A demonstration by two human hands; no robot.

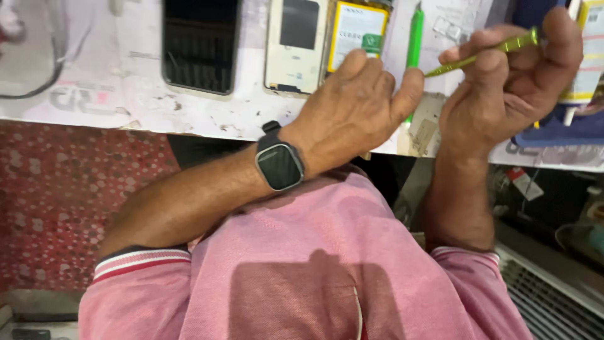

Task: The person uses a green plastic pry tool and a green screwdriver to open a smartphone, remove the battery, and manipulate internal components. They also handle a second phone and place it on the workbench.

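Observation:
My right hand grips a slim yellow-green screwdriver, its tip pointing left toward my left thumb. My left hand is curled with its back to the camera, over the edge of a white worktable; whatever it holds is hidden by the fingers. A dark smartwatch sits on my left wrist. Just beyond my left hand lie an opened phone body and a yellow-framed battery. A black-screened phone lies further left.
A green pen-like tool lies by the battery. A blue object sits at the table's right edge. A grey cable loops at far left. Red patterned floor shows below the table.

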